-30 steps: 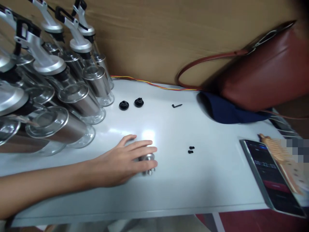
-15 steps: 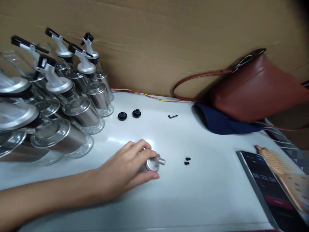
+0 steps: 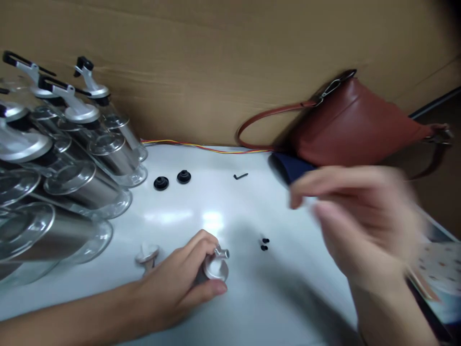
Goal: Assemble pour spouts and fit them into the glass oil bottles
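Observation:
My left hand [image 3: 187, 281] rests low on the white table with its fingers wrapped round a silver pourer spout [image 3: 216, 266], whose short nozzle points to the right. Beside the wrist lies another silver spout piece [image 3: 147, 253]. My right hand [image 3: 370, 230] is raised over the table's right side and blurred by motion. Its thumb and forefinger are close together, with a small pale thing between them that I cannot make out. Two tiny black plugs [image 3: 265, 244] lie between the hands. Farther back are a black round stopper [image 3: 161, 183], a second black stopper [image 3: 184, 177] and a small bent black pin [image 3: 240, 176].
Several glass-and-steel bottles [image 3: 111, 149] with silver pourers crowd the left side. A brown leather bag [image 3: 334, 129] leans on a dark blue cloth item [image 3: 288, 166] at the back right. Thin coloured wires [image 3: 201, 145] run along the cardboard wall [image 3: 201, 72].
My right hand has come into view from the right. The view has shifted, and the spout in my left hand sits tilted more upward. A second spout piece now shows beside the left wrist.

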The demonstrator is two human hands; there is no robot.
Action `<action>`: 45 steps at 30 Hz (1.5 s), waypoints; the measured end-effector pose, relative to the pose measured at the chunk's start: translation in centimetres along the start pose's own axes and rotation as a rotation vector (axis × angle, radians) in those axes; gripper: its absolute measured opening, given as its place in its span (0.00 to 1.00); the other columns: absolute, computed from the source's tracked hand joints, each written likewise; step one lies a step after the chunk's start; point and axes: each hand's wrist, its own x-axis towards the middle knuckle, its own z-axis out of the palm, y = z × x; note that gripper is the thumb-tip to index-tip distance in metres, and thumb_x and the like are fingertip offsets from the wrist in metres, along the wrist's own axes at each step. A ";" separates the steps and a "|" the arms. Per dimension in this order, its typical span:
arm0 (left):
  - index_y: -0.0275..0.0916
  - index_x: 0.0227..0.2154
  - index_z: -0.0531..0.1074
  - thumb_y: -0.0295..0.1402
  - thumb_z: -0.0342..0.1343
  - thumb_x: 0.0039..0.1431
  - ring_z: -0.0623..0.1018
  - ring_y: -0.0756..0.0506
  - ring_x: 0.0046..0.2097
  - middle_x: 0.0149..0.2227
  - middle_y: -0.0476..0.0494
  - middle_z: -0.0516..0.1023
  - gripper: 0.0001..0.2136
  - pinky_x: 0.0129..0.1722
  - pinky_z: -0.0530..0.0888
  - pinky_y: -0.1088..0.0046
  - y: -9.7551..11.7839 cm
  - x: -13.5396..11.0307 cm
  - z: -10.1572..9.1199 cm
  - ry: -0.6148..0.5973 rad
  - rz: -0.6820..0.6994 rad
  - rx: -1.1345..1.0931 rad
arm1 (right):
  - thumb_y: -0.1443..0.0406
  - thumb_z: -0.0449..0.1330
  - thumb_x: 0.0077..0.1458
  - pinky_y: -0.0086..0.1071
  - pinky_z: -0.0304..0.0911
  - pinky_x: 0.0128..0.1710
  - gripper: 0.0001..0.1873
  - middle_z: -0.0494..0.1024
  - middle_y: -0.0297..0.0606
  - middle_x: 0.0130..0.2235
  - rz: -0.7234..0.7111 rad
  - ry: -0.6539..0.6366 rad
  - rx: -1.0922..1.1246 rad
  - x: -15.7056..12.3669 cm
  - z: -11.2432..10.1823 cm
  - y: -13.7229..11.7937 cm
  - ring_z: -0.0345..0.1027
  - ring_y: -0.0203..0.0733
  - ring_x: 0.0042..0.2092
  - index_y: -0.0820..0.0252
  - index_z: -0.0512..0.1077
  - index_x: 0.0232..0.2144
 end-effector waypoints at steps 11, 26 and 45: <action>0.40 0.38 0.59 0.49 0.50 0.60 0.60 0.52 0.31 0.31 0.51 0.59 0.16 0.31 0.59 0.75 -0.8 -0.1 -0.3 -0.008 -0.253 -0.534 | 0.69 0.67 0.44 0.35 0.57 0.50 0.11 0.70 0.34 0.42 0.461 -1.056 -0.010 0.7 -1.2 5.5 0.63 0.40 0.47 0.55 0.75 0.34; 0.40 0.43 0.61 0.52 0.45 0.61 0.59 0.50 0.31 0.30 0.50 0.59 0.19 0.32 0.59 0.74 -1.2 -0.7 -0.6 -0.033 -0.282 -0.634 | 0.63 0.64 0.50 0.34 0.62 0.45 0.08 0.73 0.36 0.40 0.475 -0.924 -0.101 -0.1 -0.9 6.2 0.67 0.40 0.42 0.55 0.73 0.35; 0.40 0.39 0.62 0.51 0.49 0.60 0.58 0.52 0.29 0.28 0.52 0.58 0.19 0.29 0.57 0.75 0.4 0.4 -1.2 -0.021 -0.233 -0.643 | 0.68 0.62 0.51 0.33 0.64 0.44 0.06 0.70 0.34 0.40 0.359 -0.928 -0.244 -0.9 -0.1 6.2 0.66 0.38 0.42 0.51 0.74 0.34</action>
